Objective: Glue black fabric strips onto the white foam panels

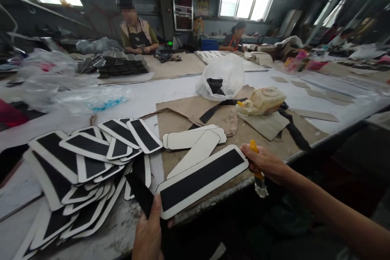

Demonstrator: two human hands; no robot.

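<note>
A long white panel with a black strip on it (pixel 202 180) is held at both ends over the table's front edge. My left hand (pixel 149 229) grips its lower left corner, with a loose black strip (pixel 140 193) also between the fingers. At the upper right corner my right hand (pixel 263 162) pinches the panel and also holds a yellow-handled brush (pixel 259 178), its whitish tip hanging down. Behind the panel, plain white pieces (pixel 195 150) overlap on brown paper. On the left is a spread pile of white-and-black panels (pixel 88 162).
A stained plastic bottle (pixel 268 99) lies on the brown paper (pixel 173 109), near a white plastic bag (pixel 222 77). Clear plastic bags (pixel 51 77) lie at the left. Across the table sits a person (pixel 137 34); another person (pixel 234 38) is farther back.
</note>
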